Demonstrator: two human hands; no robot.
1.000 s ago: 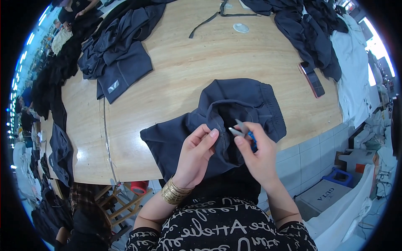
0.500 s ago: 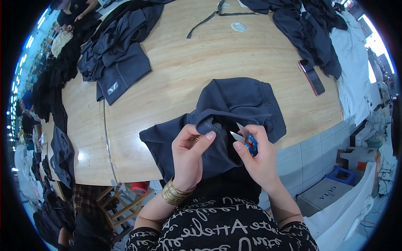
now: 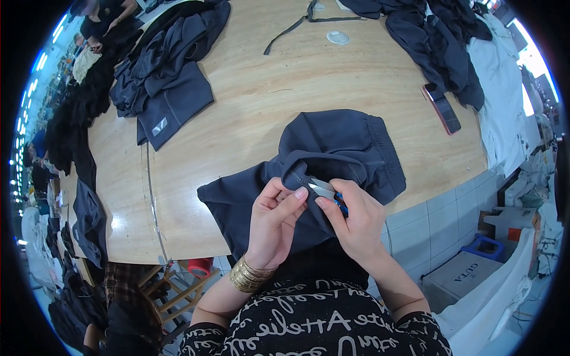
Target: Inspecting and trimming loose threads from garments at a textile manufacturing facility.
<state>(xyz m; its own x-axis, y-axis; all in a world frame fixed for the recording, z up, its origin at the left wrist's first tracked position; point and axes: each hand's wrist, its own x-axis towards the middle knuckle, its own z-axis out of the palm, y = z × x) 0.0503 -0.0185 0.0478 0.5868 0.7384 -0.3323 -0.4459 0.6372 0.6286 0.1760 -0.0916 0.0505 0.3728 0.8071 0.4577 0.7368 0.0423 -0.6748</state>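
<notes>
A dark grey garment (image 3: 332,139) with a gathered elastic waistband (image 3: 386,157) lies at the table's near edge, partly hanging toward my lap. My left hand (image 3: 278,216) pinches a folded, seamed edge of it between thumb and fingers. Small thread snips (image 3: 321,188) with silver blades and blue handles are gripped in my right hand (image 3: 356,216). Their blades reach the seam right beside my left thumb and look nearly closed. Any thread at the tips is too small to make out.
Piled dark garments (image 3: 169,77) lie at the far left, and more (image 3: 436,53) at the far right. A phone (image 3: 442,110) lies near the right edge, a round white disc (image 3: 338,38) and a dark strap (image 3: 285,34) at the back. Another person (image 3: 107,21) stands far left.
My right hand has moved left with the snips, bringing the blades from apart to the seam, and they have closed together. My left hand has shifted slightly right, still pinching the fabric.
</notes>
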